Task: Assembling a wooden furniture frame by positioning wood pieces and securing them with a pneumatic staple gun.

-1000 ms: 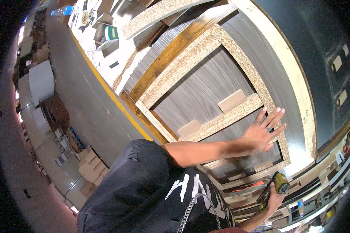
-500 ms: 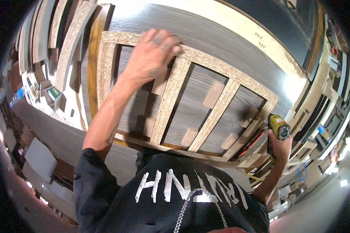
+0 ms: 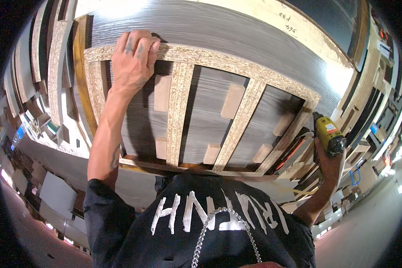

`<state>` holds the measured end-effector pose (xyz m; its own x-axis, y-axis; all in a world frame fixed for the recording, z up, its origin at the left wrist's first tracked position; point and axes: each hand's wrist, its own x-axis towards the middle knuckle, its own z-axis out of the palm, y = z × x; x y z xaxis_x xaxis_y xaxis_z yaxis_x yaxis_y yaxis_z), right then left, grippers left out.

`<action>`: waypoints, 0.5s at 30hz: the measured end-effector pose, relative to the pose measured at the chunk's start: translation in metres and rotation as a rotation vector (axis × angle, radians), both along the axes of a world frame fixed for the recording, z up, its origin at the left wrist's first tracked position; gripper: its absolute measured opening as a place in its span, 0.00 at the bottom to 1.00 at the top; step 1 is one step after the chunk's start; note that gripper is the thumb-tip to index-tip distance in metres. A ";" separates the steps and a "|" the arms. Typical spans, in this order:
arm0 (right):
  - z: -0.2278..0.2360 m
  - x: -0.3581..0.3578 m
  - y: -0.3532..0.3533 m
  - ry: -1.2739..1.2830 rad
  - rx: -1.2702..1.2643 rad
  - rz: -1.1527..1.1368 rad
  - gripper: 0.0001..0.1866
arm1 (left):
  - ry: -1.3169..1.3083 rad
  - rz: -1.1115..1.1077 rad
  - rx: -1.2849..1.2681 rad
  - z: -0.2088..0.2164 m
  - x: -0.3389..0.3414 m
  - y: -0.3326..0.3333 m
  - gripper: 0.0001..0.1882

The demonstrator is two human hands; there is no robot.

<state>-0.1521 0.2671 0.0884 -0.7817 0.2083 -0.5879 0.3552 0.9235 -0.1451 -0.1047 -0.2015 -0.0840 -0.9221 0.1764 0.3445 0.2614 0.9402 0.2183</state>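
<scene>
The left hand (image 3: pixel 134 58) lies flat, fingers curled over the far rail of a chipboard frame (image 3: pixel 210 58) — pressing on it rather than clasping it, at about eleven o'clock from the person's chest. The frame rests on a grey wood-grain panel (image 3: pixel 201 27) on the worktop, its long axis running from ten o'clock to three o'clock, with two upright slats and small wooden blocks (image 3: pixel 233 100) between them. The right hand (image 3: pixel 328 163) is closed around a yellow power drill (image 3: pixel 328 134), held off the frame's right end at three o'clock, just beside its corner and not touching it. So the drill hand is the nearer one to that right corner; the left reaches across to the far left corner. Against half a second ago, the left hand sits on the same rail but nearer its left end, and the drill has come a little closer to the frame.
</scene>
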 end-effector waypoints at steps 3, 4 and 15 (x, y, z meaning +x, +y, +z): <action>0.000 -0.003 0.002 0.084 -0.092 0.027 0.23 | -0.012 -0.015 -0.002 0.003 -0.001 -0.001 0.05; 0.006 -0.008 -0.009 0.057 -0.067 -0.010 0.25 | -0.002 -0.021 0.006 0.006 -0.003 0.000 0.05; -0.011 0.014 0.018 0.074 0.046 -0.153 0.31 | -0.207 0.318 0.533 0.061 0.054 0.207 0.47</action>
<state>-0.1383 0.2852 0.0770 -0.7795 0.3535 -0.5171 0.4819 0.8658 -0.1346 -0.0510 0.0058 -0.0233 -0.9577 -0.2620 0.1194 -0.1091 0.7140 0.6916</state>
